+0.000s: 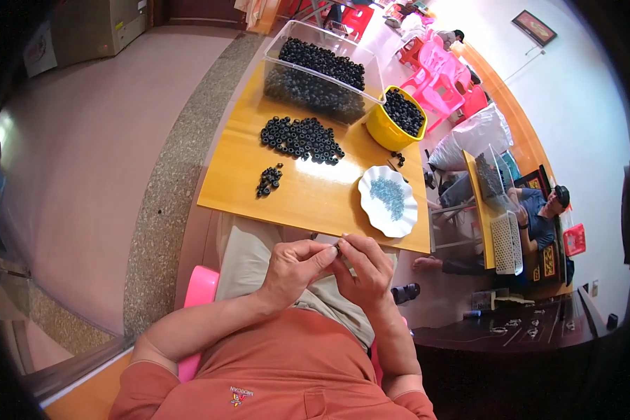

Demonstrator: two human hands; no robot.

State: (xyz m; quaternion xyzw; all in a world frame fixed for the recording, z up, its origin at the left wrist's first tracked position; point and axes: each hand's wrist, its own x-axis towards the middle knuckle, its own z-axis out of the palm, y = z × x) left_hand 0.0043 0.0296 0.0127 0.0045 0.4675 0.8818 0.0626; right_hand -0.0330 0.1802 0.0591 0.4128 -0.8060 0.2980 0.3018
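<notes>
My left hand and my right hand meet over my lap, just in front of the table's near edge. Thumbs and fingers of both pinch a small dark piece, mostly hidden by the fingertips. Beyond them stands a white scalloped plate of small clear bluish pieces. Left of the plate is a small cluster of black ring-shaped pieces. A larger spread of the same black rings lies behind that cluster.
On the wooden table, a clear plastic bin and a yellow tub hold many black pieces. A few more pieces lie by the tub. At right, another person sits at a second table. Pink chairs stand behind.
</notes>
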